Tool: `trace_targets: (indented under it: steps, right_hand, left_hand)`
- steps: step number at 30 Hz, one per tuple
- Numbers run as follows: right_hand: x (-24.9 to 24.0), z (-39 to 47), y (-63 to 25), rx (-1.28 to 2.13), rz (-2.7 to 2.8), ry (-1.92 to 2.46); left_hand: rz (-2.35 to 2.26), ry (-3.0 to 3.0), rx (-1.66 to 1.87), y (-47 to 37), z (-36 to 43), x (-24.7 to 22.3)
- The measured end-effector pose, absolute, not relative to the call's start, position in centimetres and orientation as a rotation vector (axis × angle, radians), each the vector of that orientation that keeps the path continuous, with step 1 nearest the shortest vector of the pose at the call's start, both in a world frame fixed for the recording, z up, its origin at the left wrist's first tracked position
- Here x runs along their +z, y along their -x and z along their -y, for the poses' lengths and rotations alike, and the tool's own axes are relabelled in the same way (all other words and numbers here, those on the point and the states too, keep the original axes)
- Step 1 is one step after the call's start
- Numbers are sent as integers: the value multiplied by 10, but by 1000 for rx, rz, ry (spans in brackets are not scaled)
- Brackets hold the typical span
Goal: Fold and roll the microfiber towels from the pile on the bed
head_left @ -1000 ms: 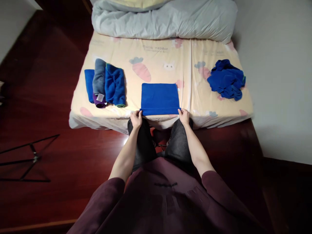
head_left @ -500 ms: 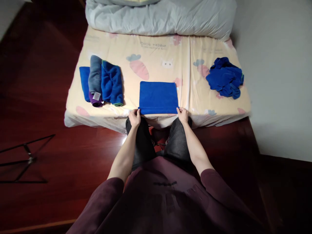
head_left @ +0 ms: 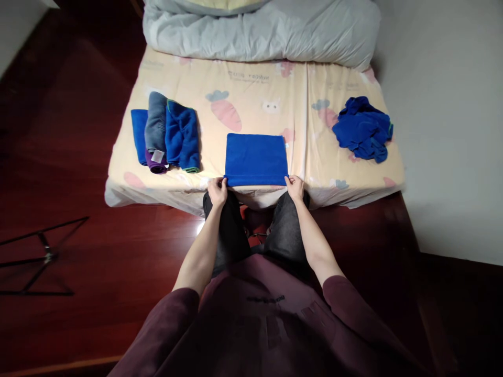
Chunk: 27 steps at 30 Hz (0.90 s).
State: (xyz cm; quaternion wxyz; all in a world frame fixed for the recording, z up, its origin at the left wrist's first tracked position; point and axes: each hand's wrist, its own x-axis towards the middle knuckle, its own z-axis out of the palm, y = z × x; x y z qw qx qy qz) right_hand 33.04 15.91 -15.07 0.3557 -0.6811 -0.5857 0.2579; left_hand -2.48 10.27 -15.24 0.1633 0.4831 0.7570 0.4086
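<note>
A blue cloth point(head_left: 256, 154) lies flat at the bed's near edge, with a narrow strip folded over along its near side. My left hand point(head_left: 217, 191) pinches the near left corner of that strip. At the near right corner, my right hand point(head_left: 294, 187) is closed on the cloth in the same way. To the left lie rolled or folded cloths: a blue one point(head_left: 183, 135), a grey one point(head_left: 156, 123) and a purple one point(head_left: 158, 167), with another blue piece point(head_left: 139, 133) beside them. A crumpled blue heap point(head_left: 362, 128) rests on the right.
The bed point(head_left: 259, 112) has a carrot-patterned sheet, and a grey quilt point(head_left: 259, 34) is bunched along its far side. A black stand point(head_left: 47, 256) is on the floor at the left. A pale wall point(head_left: 444, 131) rises at the right.
The whole view has shifted slightly, with the bed and cloths a little lower in the picture. Both hands keep their hold on the cloth's near corners.
</note>
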Motion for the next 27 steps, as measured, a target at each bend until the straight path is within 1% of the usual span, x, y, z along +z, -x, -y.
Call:
trace_targets:
  steps: [7, 14, 20, 27]
  right_hand:
    - [-153, -161, -332, 670, 1515, 1761]
    - [-141, -156, -328, 615, 1519, 1760]
    - [-130, -150, -326, 509, 1755, 1537]
    - [-132, -146, -345, 589, 1932, 1411]
  left_hand:
    - [-2137, -1324, 1181, 24, -103, -152]
    - [-2158, -1362, 1207, 22, -101, -147]
    - [-2027, -1567, 1165, 20, -99, -141]
    - [-1860, -1619, 1064, 37, -97, -142]
